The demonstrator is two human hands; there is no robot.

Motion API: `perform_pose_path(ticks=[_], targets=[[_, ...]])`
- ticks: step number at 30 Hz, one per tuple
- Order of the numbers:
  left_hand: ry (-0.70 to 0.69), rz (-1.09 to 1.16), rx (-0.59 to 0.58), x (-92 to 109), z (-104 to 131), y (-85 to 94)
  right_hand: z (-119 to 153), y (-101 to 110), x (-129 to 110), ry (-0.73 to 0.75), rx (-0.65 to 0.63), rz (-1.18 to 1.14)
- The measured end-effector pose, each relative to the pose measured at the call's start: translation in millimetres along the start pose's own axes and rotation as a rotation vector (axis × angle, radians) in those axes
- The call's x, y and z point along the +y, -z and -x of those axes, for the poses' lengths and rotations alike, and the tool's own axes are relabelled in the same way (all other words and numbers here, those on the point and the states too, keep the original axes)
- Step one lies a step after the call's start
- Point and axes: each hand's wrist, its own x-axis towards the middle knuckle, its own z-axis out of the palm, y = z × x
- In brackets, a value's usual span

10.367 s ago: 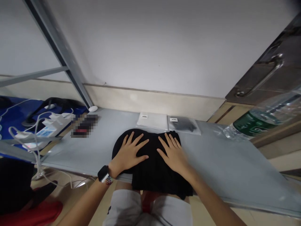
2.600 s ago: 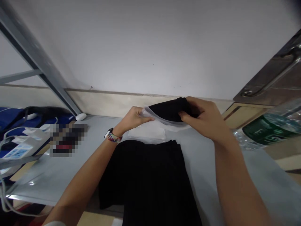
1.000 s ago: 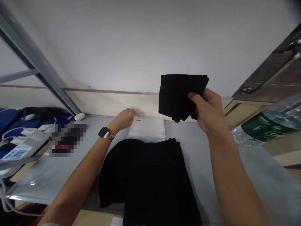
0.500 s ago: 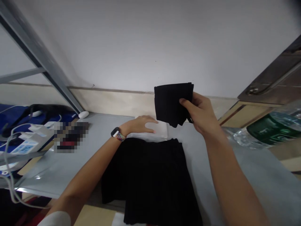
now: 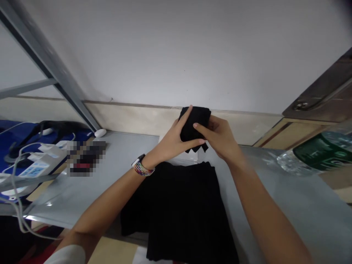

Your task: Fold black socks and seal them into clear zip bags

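Holding a folded black cloth [image 5: 190, 132] between them, the two hands meet above the back part of the grey surface [image 5: 302, 198], in front of the wall [image 5: 178, 55]. The right hand [image 5: 222, 135] grips the cloth at its right side, with the thumb pressed on its front. The left hand [image 5: 172, 139] clasps it from the left: the index finger and the thumb are spread in a V over the front, and its other fingers are hard to see. Under the cloth, a white packet [image 5: 189, 156] lies on the surface, partly covered by the left hand. Nearer to the person, a larger black garment [image 5: 184, 209] is laid flat, and its lower part reaches over the front edge. On the left wrist there are a watch [image 5: 138, 160] and a multicoloured bracelet [image 5: 143, 169]. At the far left, a small white object [image 5: 100, 133] sits beside the foot of a metal post [image 5: 71, 97]. To the right is a clear bottle with a green label [image 5: 315, 152].
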Motion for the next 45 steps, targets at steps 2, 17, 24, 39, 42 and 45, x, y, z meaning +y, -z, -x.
perform_pose_path(ticks=[2,17,24,39,42,45], targets=[[-0.026,-0.057,0.007,0,1,-0.2,2,-2,-6,-0.012,0.003,0.017],[0.214,0.196,0.033,8,-6,16.4,3,3,-19,-0.181,-0.053,-0.279],[0.337,0.388,0.424,-21,-18,31.4,-2,33,-18,-0.142,0.155,-0.158],[0.188,-0.491,0.25,-25,-8,86.0,-7,40,-7,-0.143,0.171,-0.142],[0.188,-0.628,0.21,-23,-5,90.6,-7,38,-9,-0.144,0.151,-0.103],[0.244,-0.579,0.248,-12,-2,94.6,-5,38,-12,-0.16,0.116,-0.083]])
